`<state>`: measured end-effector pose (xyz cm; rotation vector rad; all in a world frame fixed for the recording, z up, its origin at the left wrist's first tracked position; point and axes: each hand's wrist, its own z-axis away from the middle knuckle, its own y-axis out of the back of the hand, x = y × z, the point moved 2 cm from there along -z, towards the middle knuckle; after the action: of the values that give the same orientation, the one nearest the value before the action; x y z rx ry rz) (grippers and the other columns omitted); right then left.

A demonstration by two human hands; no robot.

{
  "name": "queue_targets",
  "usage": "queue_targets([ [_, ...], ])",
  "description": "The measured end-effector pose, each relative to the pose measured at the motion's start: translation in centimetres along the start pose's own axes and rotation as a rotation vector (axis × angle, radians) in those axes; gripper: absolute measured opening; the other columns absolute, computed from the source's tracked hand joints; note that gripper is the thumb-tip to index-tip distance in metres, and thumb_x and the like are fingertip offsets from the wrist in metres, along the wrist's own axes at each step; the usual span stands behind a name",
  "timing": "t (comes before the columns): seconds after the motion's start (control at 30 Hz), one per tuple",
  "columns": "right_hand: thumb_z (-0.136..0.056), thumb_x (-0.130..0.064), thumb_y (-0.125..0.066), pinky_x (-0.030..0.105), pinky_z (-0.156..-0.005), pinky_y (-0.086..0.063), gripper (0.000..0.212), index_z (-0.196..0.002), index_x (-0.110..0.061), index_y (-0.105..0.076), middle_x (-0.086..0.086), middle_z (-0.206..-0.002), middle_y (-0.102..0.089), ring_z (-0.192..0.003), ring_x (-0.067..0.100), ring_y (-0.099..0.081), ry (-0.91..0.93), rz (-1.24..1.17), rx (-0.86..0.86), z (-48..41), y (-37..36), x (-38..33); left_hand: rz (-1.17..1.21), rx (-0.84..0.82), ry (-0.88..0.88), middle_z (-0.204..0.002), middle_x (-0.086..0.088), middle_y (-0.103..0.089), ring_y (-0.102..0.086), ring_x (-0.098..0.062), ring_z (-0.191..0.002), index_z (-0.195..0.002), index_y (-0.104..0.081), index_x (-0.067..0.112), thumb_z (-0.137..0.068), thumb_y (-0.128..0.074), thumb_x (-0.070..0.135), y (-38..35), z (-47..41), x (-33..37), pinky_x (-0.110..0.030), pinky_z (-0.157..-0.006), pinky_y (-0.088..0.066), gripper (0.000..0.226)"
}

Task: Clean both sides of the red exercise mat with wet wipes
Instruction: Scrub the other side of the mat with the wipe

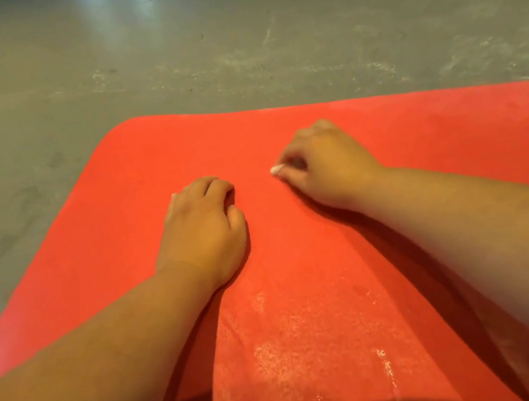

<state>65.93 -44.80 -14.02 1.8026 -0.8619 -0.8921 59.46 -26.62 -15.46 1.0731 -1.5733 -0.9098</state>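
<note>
The red exercise mat (306, 297) lies flat on the floor and fills the lower part of the head view, its far left corner rounded. My right hand (327, 166) rests on the mat near the far edge, fingers curled, pinching a small white wet wipe (276, 169) whose tip sticks out by the thumb. My left hand (205, 230) rests knuckles-up on the mat to its left, fingers curled under, with nothing plainly in it. A pale sliver shows at its outer edge. Both forearms stretch over the mat.
Grey concrete floor (163, 50) with pale scuff marks surrounds the mat at the far side and left. Pale wet or dusty streaks (279, 347) mark the mat between my forearms. A dark shadow sits at the bottom edge.
</note>
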Motion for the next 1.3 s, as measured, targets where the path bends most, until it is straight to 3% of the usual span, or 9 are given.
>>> queue_targets([
  [0.1,-0.090,-0.031,-0.059,0.035,-0.084,-0.044,0.026,-0.100,-0.011,-0.072,0.017,-0.104,-0.068,-0.098,0.036,-0.059,-0.406,0.059,0.072,-0.9,1.0,6.2,-0.005,-0.002,-0.007,-0.125,-0.006,-0.057,-0.048,-0.028,-0.118,-0.116,-0.061,0.014,-0.081,-0.036,0.026,0.0,0.0,0.0,-0.041,-0.107,-0.032,0.045],
  [0.17,-0.091,-0.026,-0.056,0.035,-0.083,-0.045,0.027,-0.102,-0.007,-0.072,0.020,-0.106,-0.067,-0.099,0.036,-0.060,-0.481,0.051,0.086,-1.1,0.6,6.2,0.007,-0.004,-0.006,-0.124,-0.006,-0.057,-0.048,-0.028,-0.116,-0.115,-0.061,0.013,-0.080,-0.037,0.026,0.0,0.0,0.0,-0.043,-0.107,-0.034,0.044],
  [0.4,-0.090,-0.025,-0.053,0.034,-0.089,-0.042,0.024,-0.103,-0.018,-0.073,0.010,-0.099,-0.063,-0.099,0.030,-0.054,0.070,-0.073,-0.030,2.1,-0.5,-4.6,0.054,0.005,0.022,-0.122,-0.009,-0.061,-0.051,-0.029,-0.115,-0.111,-0.066,0.012,-0.079,-0.036,0.024,0.6,0.2,0.2,-0.036,-0.104,-0.034,0.045],
  [0.47,-0.091,-0.028,-0.056,0.034,-0.087,-0.041,0.023,-0.103,-0.018,-0.073,0.013,-0.101,-0.066,-0.098,0.033,-0.055,0.028,-0.007,-0.044,1.8,0.4,-2.0,0.076,0.009,0.041,-0.123,-0.008,-0.061,-0.051,-0.028,-0.115,-0.110,-0.067,0.012,-0.077,-0.035,0.023,0.7,0.1,0.1,-0.032,-0.103,-0.033,0.047],
  [0.63,-0.093,-0.022,-0.056,0.033,-0.080,-0.045,0.025,-0.105,-0.007,-0.072,0.020,-0.109,-0.067,-0.101,0.036,-0.061,-0.455,0.066,-0.024,2.3,2.3,4.3,0.048,-0.040,0.051,-0.142,-0.006,-0.050,-0.042,-0.026,-0.130,-0.128,-0.060,0.015,-0.091,-0.044,0.014,1.2,0.9,0.2,-0.029,-0.108,-0.028,0.041],
  [0.87,-0.089,-0.019,-0.052,0.032,-0.084,-0.044,0.024,-0.101,-0.016,-0.073,0.010,-0.099,-0.058,-0.097,0.029,-0.057,0.050,-0.093,-0.178,6.4,0.8,-8.7,-0.146,-0.452,-0.057,-0.160,0.001,-0.015,-0.018,-0.019,-0.146,-0.151,-0.026,0.027,-0.097,-0.043,0.034,4.0,3.0,0.0,-0.027,-0.116,-0.013,0.057],
  [0.93,-0.089,-0.024,-0.056,0.031,-0.079,-0.044,0.021,-0.099,-0.016,-0.073,0.012,-0.097,-0.062,-0.095,0.030,-0.059,-0.009,-0.077,-0.224,6.6,1.4,-7.3,-0.226,-0.621,-0.031,-0.162,0.003,-0.004,-0.011,-0.024,-0.148,-0.153,-0.014,0.033,-0.092,-0.047,0.049,5.2,4.1,0.2,-0.032,-0.118,-0.011,0.071],
  [1.1,-0.086,-0.020,-0.058,0.033,-0.066,-0.041,0.026,-0.096,0.001,-0.070,0.025,-0.099,-0.065,-0.092,0.037,-0.062,-0.466,0.143,-0.159,6.1,4.3,-1.3,-0.451,-0.920,0.055,-0.158,-0.009,0.020,-0.010,-0.040,-0.145,-0.148,0.017,0.039,-0.068,-0.053,0.082,6.9,7.4,1.7,-0.051,-0.118,-0.010,0.115],
  [1.3,-0.090,-0.016,-0.046,0.034,-0.090,-0.040,0.028,-0.106,-0.005,-0.066,0.018,-0.113,-0.060,-0.106,0.034,-0.055,-0.047,0.142,-0.195,5.6,2.7,-9.5,-0.433,-0.877,0.076,-0.159,-0.009,0.018,-0.017,-0.039,-0.144,-0.151,0.017,0.028,-0.061,-0.065,0.077,6.8,7.5,2.2,-0.052,-0.117,-0.016,0.131],
])
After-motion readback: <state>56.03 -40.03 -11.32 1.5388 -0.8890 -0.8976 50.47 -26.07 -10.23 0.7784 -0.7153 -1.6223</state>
